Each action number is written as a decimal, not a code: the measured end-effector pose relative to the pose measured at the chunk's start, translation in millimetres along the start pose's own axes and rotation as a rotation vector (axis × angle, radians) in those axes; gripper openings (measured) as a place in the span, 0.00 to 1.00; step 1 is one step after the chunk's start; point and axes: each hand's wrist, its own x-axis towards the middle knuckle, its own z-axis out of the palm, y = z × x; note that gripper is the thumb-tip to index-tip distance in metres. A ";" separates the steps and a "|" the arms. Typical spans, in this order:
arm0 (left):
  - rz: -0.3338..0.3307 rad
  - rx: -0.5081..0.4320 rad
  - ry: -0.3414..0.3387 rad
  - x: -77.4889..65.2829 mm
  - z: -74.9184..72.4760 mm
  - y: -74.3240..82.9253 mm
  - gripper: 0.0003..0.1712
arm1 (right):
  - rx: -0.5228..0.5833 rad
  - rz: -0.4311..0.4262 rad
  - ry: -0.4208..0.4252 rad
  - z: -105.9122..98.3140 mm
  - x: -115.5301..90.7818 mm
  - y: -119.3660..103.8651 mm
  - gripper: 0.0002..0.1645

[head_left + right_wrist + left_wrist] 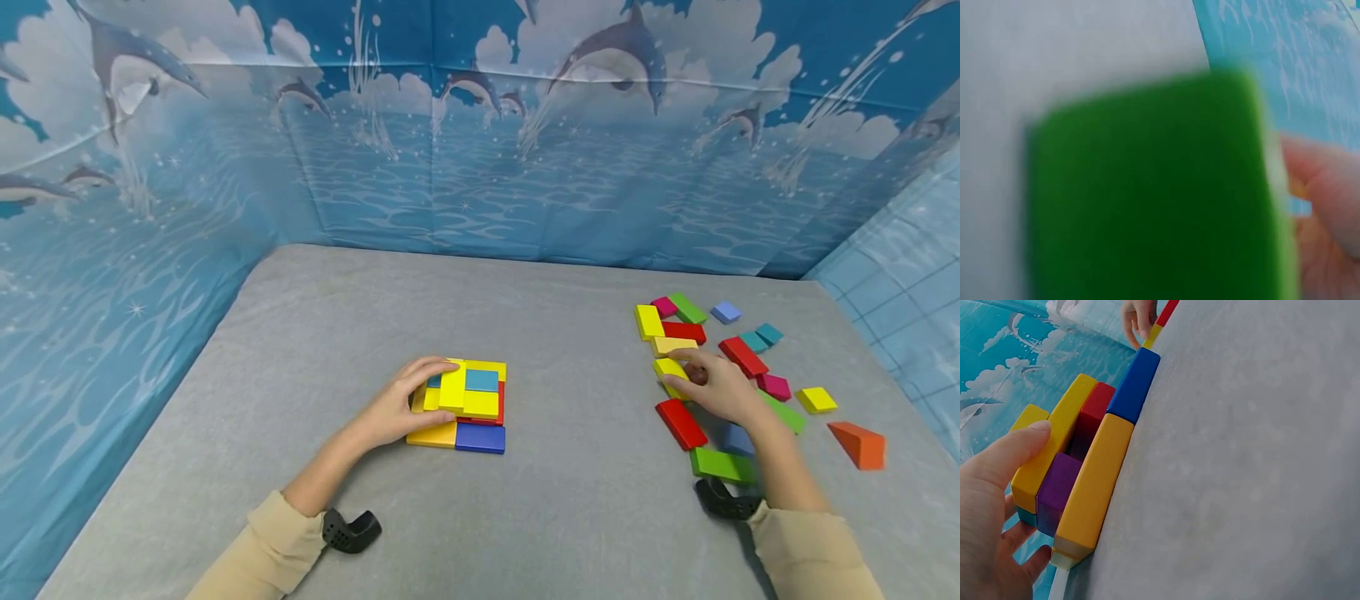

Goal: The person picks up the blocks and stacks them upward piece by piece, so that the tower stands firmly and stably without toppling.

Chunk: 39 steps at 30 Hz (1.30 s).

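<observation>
One stack [480, 406] under left hand [397, 406]; three red blocks [681, 425], one wedge [857, 444] loose

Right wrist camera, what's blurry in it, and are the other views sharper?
Right wrist: the green block, close up, is badly out of focus, and the right hand beside it looks soft; left wrist: the block stack is much crisper, lower right corner dim; head: the scattered blocks look clear, light fairly even.
</observation>
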 end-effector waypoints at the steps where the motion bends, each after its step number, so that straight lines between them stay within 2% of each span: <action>1: -0.004 0.001 -0.003 -0.5 -1.2 5.2 0.33 | 0.019 -0.022 -0.025 -1.9 -0.7 1.8 0.34; 7: -0.008 -0.006 -0.013 -3.7 -10.1 33.8 0.30 | 0.218 -0.075 -0.222 -13.8 -5.0 18.6 0.39; 9: -0.004 -0.009 -0.010 -3.9 -11.0 34.8 0.30 | 0.256 -0.074 -0.247 -15.3 -4.3 22.4 0.41; 12: 0.003 -0.014 -0.005 -4.2 -11.6 34.7 0.30 | 0.263 -0.083 -0.245 -15.0 -0.8 24.1 0.41; 18: -0.008 -0.026 -0.008 -3.3 -11.8 32.6 0.30 | 0.215 -0.078 -0.167 -12.9 3.9 14.1 0.39; 21: -0.014 -0.028 -0.011 -3.4 -12.0 33.0 0.30 | 0.188 -0.109 -0.107 -13.3 3.0 -5.5 0.38; 26: -0.020 -0.032 -0.009 -4.0 -12.2 33.6 0.30 | 0.207 -0.210 -0.055 -3.0 7.0 -58.0 0.38; 32: -0.020 -0.042 -0.007 -4.5 -11.9 34.2 0.30 | 0.250 -0.363 -0.047 33.1 16.8 -124.7 0.36; 36: -0.004 -0.051 -0.004 -4.2 -11.5 34.1 0.30 | 0.263 -0.378 -0.056 59.9 19.1 -163.5 0.35; 39: 0.015 -0.062 0.001 -4.4 -11.5 34.0 0.30 | 0.251 -0.383 -0.055 76.3 21.2 -184.1 0.36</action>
